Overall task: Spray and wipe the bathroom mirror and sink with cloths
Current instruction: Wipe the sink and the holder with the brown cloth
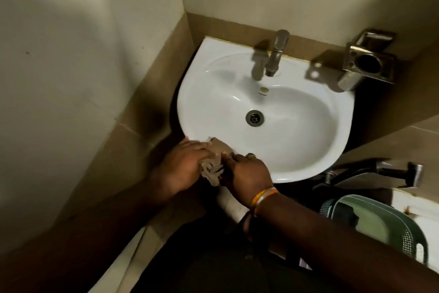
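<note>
A white wall-hung sink (316, 147) fills the middle of the view, with a metal tap (275, 55) at its back and a round drain (254, 118) in the bowl. A beige cloth (213, 164) with a frayed end lies bunched over the sink's front left rim. My left hand (183, 164) presses on the cloth from the left. My right hand (247, 174), with an orange band on the wrist, grips the same cloth from the right. No mirror and no spray bottle show in the view.
A steel holder (369, 60) is fixed to the wall right of the tap. A metal spray fitting (403, 174) and a green plastic basket (380, 224) are at the lower right. Tiled walls close in on the left and behind the sink.
</note>
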